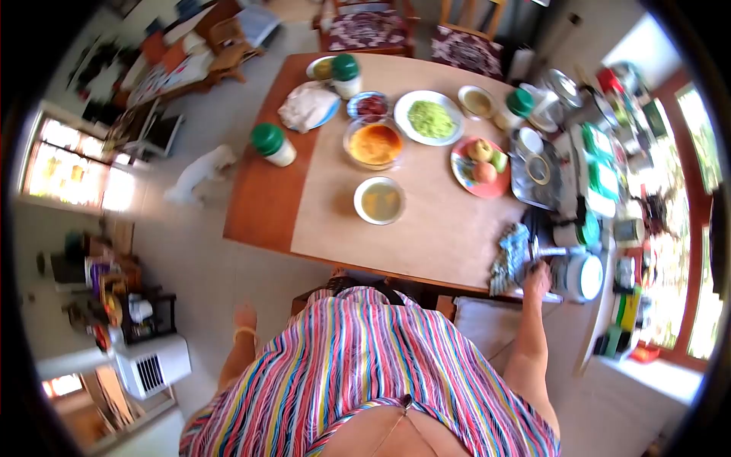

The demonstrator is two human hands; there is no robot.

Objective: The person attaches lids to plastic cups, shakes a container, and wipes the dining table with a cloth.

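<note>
My right hand [537,280] reaches to the front right corner of the table, its fingers bent around something I cannot make out near some shiny metal pieces. Just left of it lies a crumpled blue checked cloth [509,257]. Close on its other side is a large container with a white lid [590,276]. My left hand [245,316] hangs low at my side, away from the table; its fingers are too small and blurred to read. Nearest to my body on the table is a white bowl of yellowish liquid [381,201].
The wooden table [335,228] holds an orange-filled bowl [374,145], a plate of shredded green food [429,118], a fruit plate [483,166], a metal tray [537,179] and green-lidded jars [272,145]. A white dog [199,174] stands on the floor left. Chairs [367,30] stand beyond.
</note>
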